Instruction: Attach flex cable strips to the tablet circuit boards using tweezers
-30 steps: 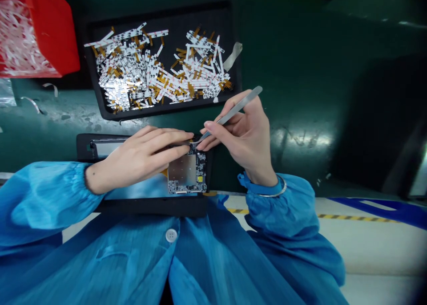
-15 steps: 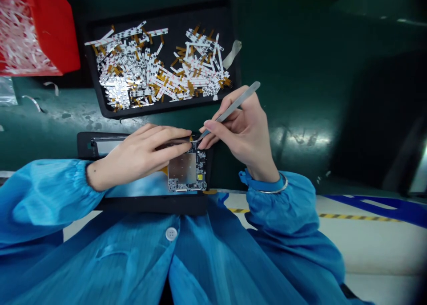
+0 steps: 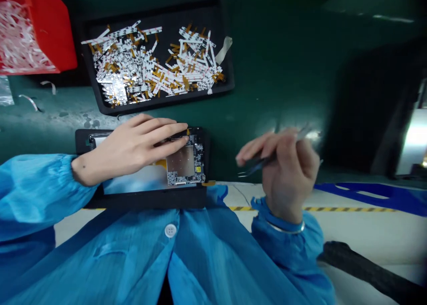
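Note:
An opened tablet (image 3: 133, 187) with a bare circuit board (image 3: 182, 164) at its right end lies in front of me in a black holder (image 3: 150, 200). My left hand (image 3: 130, 147) lies across it with the fingers stretched out. Its fingertips rest at the board's upper edge, by a small orange flex piece, and cover part of the tablet's middle. Off to the right of the board, my right hand (image 3: 283, 162) is closed around metal tweezers (image 3: 256, 166), smeared by motion. The tweezer tips point left, apart from the board, and I see nothing between them.
Beyond the tablet stands a black tray (image 3: 160, 98) heaped with white-and-orange flex strips (image 3: 133, 69). A red bin (image 3: 51, 33) of white scraps is at the far left. Loose strips (image 3: 30, 102) lie below it. A dark panel (image 3: 370, 113) lies at the right.
My right hand has moved right, away from the board, with the tweezers now turned lower in its grip. My left hand stays on the tablet. The view has shifted slightly.

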{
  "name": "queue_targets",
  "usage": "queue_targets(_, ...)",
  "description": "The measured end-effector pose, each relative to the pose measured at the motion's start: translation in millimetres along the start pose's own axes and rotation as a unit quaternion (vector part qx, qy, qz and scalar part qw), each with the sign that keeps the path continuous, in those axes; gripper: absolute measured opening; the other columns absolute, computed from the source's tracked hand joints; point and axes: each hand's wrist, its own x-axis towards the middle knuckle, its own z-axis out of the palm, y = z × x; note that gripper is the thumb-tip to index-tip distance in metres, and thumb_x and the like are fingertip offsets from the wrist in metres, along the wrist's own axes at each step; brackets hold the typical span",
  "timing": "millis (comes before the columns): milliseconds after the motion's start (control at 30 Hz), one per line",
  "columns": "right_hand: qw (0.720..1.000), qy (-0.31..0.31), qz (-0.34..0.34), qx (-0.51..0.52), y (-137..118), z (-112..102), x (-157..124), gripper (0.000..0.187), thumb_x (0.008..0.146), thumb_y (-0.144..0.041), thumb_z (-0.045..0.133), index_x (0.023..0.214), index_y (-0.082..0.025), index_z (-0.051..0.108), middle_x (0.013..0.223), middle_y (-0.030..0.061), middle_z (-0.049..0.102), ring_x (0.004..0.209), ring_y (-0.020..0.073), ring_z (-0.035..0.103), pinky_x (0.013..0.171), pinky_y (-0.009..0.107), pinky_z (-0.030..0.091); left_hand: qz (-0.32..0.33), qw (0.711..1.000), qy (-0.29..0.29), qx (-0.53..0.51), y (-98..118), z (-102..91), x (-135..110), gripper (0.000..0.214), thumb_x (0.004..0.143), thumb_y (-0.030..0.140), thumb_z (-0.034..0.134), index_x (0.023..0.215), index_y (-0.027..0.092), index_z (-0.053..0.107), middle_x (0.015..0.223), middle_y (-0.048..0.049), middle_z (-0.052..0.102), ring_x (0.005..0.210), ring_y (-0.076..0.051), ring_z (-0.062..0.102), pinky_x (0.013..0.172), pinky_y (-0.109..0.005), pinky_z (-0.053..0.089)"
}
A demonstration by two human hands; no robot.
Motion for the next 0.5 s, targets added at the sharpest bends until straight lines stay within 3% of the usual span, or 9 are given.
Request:
queue_targets(67,0.998,-0.018,0.035,-0.043,1,-4,-31,0.028,0.100,-0.032,0.050,0.077,-0.025,0.065,0.069,0.0020,0.060,0.042,0.0105,0.048,0.032,0.026,0.034,-0.001,1.000,0.019,0.020,7,-6.2,7,0.027,0.102,0.015,0.041,0.125,0.017,0.055,0.140,-0.0129,0.058,0.122,-0.027,0.060,0.087,-0.039,0.049)
queue_targets(167,0.982,-0.036,0.115,-0.147,9,6,-74,0.009,0.095,-0.028,0.060,0.090,-0.024,0.066,0.078,0.0006,0.063,0.043,0.0078,0.049,0.038,0.025,0.039,0.001,0.999,0.049,-0.013,27,-9.2,21,0.015,0.101,0.023,0.047,0.106,0.017,0.059,0.116,-0.0099,0.066,0.102,-0.024,0.062,0.078,-0.037,0.047)
queue_targets(267,0.983,0.027,0.137,-0.120,23,27,-99,0.008,0.089,-0.028,0.069,0.091,-0.023,0.063,0.083,-0.0008,0.061,0.044,0.0083,0.055,0.039,0.025,0.042,0.005,0.996,0.028,-0.081,44,-1.0,32,0.021,0.098,0.036,0.052,0.093,0.016,0.058,0.098,-0.0096,0.063,0.086,-0.023,0.058,0.070,-0.036,0.044)
queue_targets(400,0.988,0.096,0.088,-0.086,34,45,-105,0.003,0.090,-0.023,0.066,0.089,-0.024,0.064,0.082,-0.0013,0.059,0.043,0.0081,0.055,0.039,0.026,0.044,-0.017,0.987,-0.003,-0.162,48,12.0,36,0.015,0.095,0.028,0.055,0.088,0.015,0.055,0.096,-0.0106,0.059,0.086,-0.024,0.056,0.071,-0.037,0.044)
queue_targets(500,0.983,0.085,-0.020,-0.161,36,45,-102,0.010,0.086,-0.015,0.069,0.089,-0.025,0.069,0.084,0.0009,0.064,0.055,0.0119,0.061,0.046,0.027,0.051,-0.039,0.978,0.010,-0.206,41,11.5,36,0.012,0.098,0.021,0.048,0.088,0.016,0.052,0.094,-0.0078,0.055,0.083,-0.020,0.053,0.071,-0.033,0.045)
